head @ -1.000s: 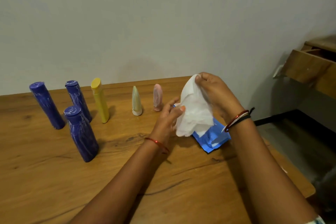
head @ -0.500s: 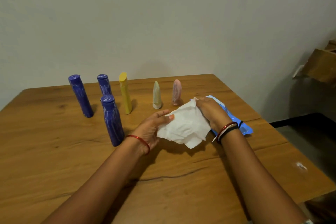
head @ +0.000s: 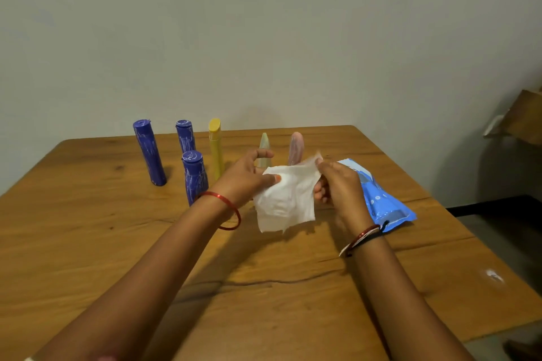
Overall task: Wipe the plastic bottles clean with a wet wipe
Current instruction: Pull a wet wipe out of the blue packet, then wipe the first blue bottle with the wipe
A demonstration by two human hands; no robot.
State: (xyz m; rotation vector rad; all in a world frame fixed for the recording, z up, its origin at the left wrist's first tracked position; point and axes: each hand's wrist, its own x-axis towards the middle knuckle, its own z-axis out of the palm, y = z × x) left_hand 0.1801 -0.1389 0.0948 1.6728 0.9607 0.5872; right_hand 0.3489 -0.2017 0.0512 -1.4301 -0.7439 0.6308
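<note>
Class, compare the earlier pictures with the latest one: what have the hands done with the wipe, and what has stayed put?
Both hands, left hand and right hand, have spread the wipe out flatter between them, each pinching an edge. The bottles stand untouched and the blue pack lies where it was.

A wooden table (head: 88, 243) with a warm brown grain is seen filling the lower part of the view; a dark crack is traced across its top near the middle, and a seam is seen running across its right side. A small white mark (head: 494, 275) is found on the table surface near the right edge. A plain pale wall (head: 264, 38) is set behind the table. At the far right, a piece of wooden furniture (head: 525, 117) is partly shown, cut off by the frame edge, with dark floor (head: 504, 214) below it.
</note>
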